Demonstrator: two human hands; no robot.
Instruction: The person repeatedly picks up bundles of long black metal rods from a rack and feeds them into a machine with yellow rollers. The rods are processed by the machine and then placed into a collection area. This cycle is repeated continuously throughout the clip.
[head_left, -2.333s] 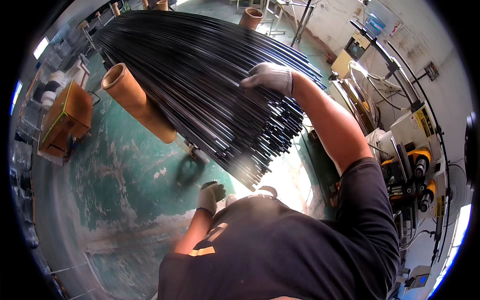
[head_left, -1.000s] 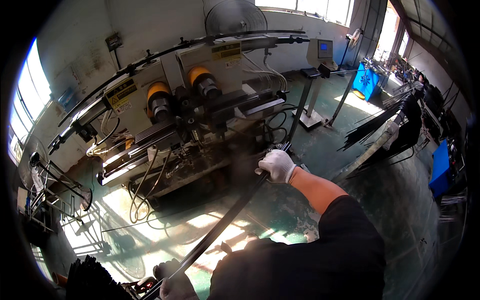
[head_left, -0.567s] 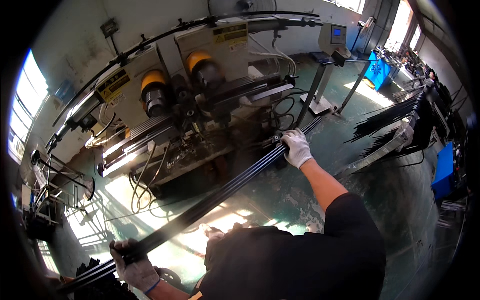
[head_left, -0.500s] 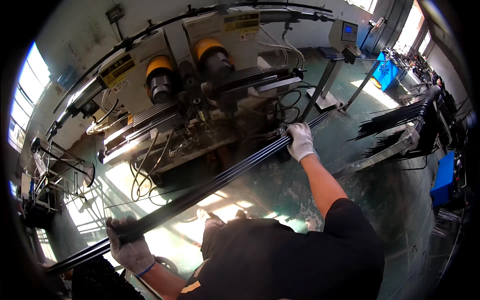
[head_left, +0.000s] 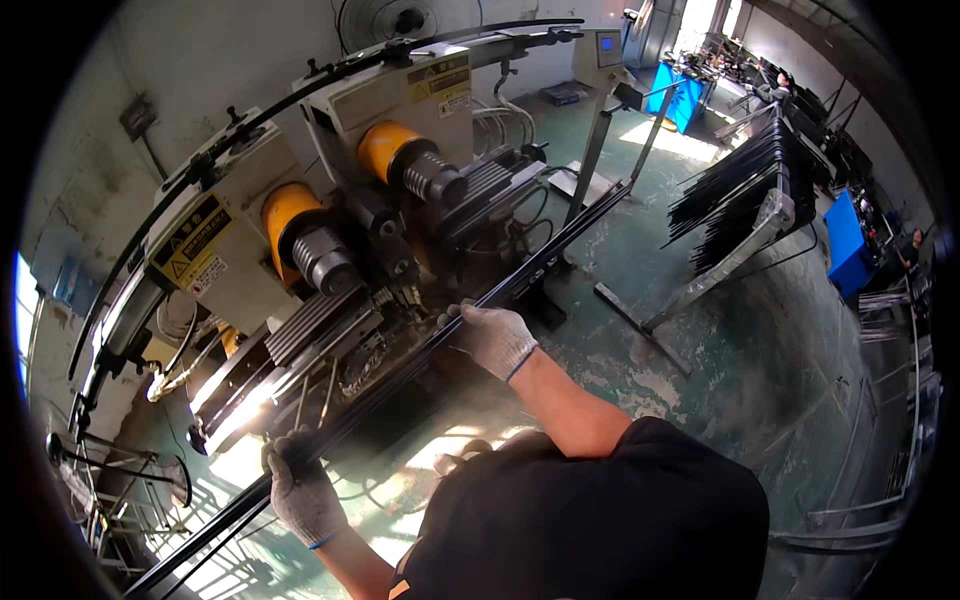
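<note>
A bundle of long, thin black metal bars (head_left: 550, 255) runs slantwise from the lower left to the upper right, in front of a machine. My left hand (head_left: 305, 495), in a pale knitted glove, is closed around the lower-left stretch. Nearer the middle, my gloved right hand (head_left: 495, 342) grips the same bars, its fingertips partly hidden behind them. The two-headed machine (head_left: 325, 140) has orange motor housings (head_left: 390, 150) and grooved metal beds (head_left: 315, 325) just beyond the bars. How many bars I hold is hard to tell.
On the right, a metal rack (head_left: 745, 250) carries many black bars. A control box (head_left: 605, 50) stands on a post past the machine. Blue bins (head_left: 848, 245) sit farther right, and a round-based stand (head_left: 175, 480) is at the left. People are visible in the distance.
The bars have come closer to the machine. My right hand now grips nearer the middle, closer to my left hand. My view has shifted to the right.
</note>
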